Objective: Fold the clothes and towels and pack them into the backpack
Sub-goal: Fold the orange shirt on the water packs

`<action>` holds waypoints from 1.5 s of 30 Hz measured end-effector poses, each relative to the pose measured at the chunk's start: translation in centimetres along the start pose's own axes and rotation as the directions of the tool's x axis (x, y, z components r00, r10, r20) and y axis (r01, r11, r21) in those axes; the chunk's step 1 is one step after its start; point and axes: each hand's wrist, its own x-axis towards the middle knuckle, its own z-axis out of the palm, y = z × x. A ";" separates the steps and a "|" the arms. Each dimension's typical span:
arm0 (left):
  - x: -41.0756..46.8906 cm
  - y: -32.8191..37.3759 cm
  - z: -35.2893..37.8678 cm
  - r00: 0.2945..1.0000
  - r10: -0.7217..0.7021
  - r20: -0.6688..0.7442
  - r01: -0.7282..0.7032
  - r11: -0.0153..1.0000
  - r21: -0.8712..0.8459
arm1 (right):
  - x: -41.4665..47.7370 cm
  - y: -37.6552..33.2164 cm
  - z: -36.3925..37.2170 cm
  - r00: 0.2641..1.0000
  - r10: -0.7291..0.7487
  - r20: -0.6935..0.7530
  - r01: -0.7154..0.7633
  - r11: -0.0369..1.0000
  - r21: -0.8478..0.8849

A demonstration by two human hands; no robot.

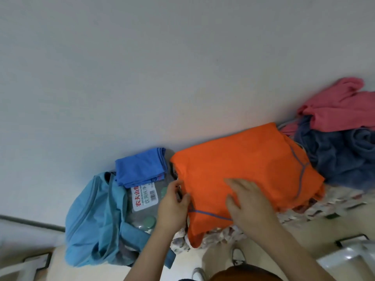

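Head view: left hand (172, 201) pinches the smooth orange shirt (243, 159) (grey-piped), right hand (247, 201) pressing flat.

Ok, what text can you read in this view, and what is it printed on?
"农夫山", red, on the label of the water bottle pack; the next character is partly hidden by the folded blue cloth.
"饮用纯净", dark, on the same label; its ending is hidden.
Barcode digits and small print: too small to read.
Nothing else shows text.

Plain pale grey wall (142, 67) fills upper frame. Beige floor (219, 258) below. Grey pipe (30, 221) along wall base, left. Soft even light.
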 end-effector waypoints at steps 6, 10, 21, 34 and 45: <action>3.9 1.8 -1.5 0.999 0.015 0.032 -0.016 0.999 0.029 | -2.2 -6.4 6.2 0.996 -0.009 0.090 0.027 0.979 -0.203; 5.9 3.1 -1.9 0.998 0.052 -0.029 -0.054 0.997 -0.064 | -2.4 -7.6 7.9 1.000 0.024 0.001 -0.022 0.952 -0.305; 8.3 4.2 -2.8 0.994 0.045 0.099 -0.010 0.945 -0.326 | -0.4 -8.3 9.7 0.965 0.188 -0.181 -0.227 0.947 -0.226; 8.9 6.6 -4.2 0.942 0.325 0.084 -0.293 0.917 -0.270 | 1.7 -8.5 9.6 0.949 0.212 -0.233 -0.255 0.951 -0.173; 11.2 4.9 -5.5 0.432 0.595 0.678 -0.839 -0.010 0.543 | 2.2 -7.6 8.8 0.959 0.265 -0.105 -0.271 0.962 -0.044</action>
